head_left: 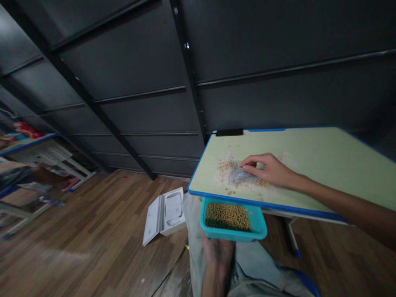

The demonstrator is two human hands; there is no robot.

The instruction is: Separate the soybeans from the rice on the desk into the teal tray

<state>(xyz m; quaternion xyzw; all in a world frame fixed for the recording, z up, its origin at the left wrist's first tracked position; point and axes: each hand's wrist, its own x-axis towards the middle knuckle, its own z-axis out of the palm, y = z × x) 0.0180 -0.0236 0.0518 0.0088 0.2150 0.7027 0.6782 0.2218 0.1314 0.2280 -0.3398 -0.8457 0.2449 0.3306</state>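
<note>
My left hand [217, 249] is under a turquoise plastic tray [233, 235], holding it up just below the table's front edge; its fingers are hidden beneath. Yellow-brown soybeans [227, 216] fill most of the tray, with a bare patch at its right end. Above the tabletop, my right hand [268, 167] pinches the upper edge of a see-through, half-round protractor [241, 176]. The protractor stands tilted amid a scattered mix of white rice-like grains and soybeans [227, 166]. Several loose beans lie close to the blue table edge.
The pale green table [321, 161] has a blue rim. A black flat object [229, 132] lies at its back left corner, and a smaller pile of white grains [286, 157] lies behind my right hand. An opened white box [167, 210] and a cable are on the wooden floor. Another person's leg shows far left.
</note>
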